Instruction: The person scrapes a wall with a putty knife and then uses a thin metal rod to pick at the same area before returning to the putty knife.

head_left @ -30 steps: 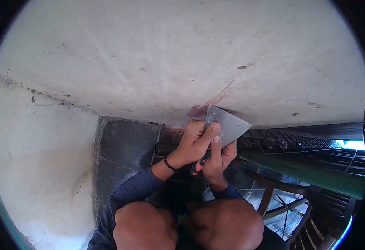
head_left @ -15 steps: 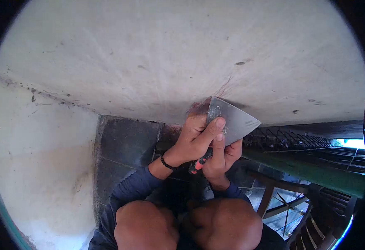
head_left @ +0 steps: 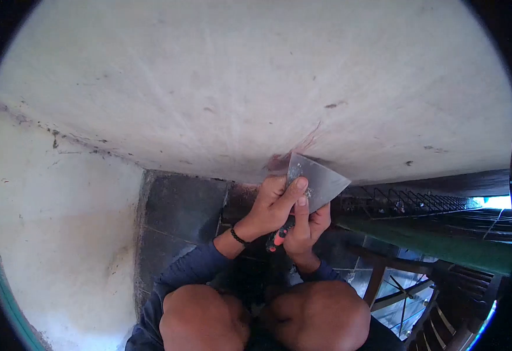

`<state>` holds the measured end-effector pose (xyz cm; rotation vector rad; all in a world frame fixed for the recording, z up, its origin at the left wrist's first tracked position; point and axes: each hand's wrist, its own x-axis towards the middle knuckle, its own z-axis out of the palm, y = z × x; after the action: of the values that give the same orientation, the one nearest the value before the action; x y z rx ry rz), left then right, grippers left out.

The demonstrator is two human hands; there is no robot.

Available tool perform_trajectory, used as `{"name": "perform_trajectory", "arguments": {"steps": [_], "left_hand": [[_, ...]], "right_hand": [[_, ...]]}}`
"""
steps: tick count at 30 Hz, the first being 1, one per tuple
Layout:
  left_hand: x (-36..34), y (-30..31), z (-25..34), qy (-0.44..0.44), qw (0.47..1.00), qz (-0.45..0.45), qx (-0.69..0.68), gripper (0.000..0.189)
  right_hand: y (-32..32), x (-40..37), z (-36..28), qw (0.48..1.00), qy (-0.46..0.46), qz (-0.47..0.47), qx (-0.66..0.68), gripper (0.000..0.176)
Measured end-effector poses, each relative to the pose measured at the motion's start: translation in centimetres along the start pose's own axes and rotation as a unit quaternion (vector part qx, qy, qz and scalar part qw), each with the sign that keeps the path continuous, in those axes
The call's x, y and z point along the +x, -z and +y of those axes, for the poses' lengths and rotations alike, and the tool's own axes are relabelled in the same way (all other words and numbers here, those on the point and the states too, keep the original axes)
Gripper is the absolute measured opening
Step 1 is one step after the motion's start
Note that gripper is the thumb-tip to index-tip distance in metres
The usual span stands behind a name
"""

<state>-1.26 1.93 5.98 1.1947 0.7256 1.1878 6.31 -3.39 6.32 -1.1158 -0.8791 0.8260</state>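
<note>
A wide putty knife with a grey metal blade and a black and red handle is held between both hands. My left hand, with a dark beaded bracelet at its wrist, is closed on the blade's left side, thumb flat on its face. On the lower part of the blade my right hand is closed, its thumb beside the left one and its fingers behind. Pale residue speckles the blade near the thumbs. Just past its upper corner, the whitish wall has a reddish scraped patch.
Dark floor tiles meet the wall at the left corner. To the right are a green beam, a wire rack and a dark slatted chair. My bent knees are below my hands.
Both hands and the putty knife have come down slightly toward me and a little left, exposing more of the reddish patch. The grip looks the same.
</note>
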Motion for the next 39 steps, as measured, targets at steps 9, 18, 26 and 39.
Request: {"name": "perform_trajectory", "arguments": {"steps": [9,18,26,39], "left_hand": [[0.1,0.0,1.2,0.018,1.000,-0.010,-0.020,0.040],[0.8,0.2,2.4,-0.006,0.999,-0.041,-0.019,0.036],[-0.2,0.4,-0.2,0.038,0.999,-0.029,-0.024,0.036],[1.0,-0.1,3.5,-0.008,0.999,-0.045,-0.008,0.036]], "right_hand": [[-0.5,0.1,-0.5,1.000,0.007,0.010,0.004,0.024],[-0.6,0.4,-1.2,1.000,0.024,0.006,0.002,0.024],[-0.4,0.0,-0.1,1.000,0.002,0.012,-0.002,0.023],[-0.8,0.6,-2.7,0.999,0.023,-0.001,0.024,0.026]]}}
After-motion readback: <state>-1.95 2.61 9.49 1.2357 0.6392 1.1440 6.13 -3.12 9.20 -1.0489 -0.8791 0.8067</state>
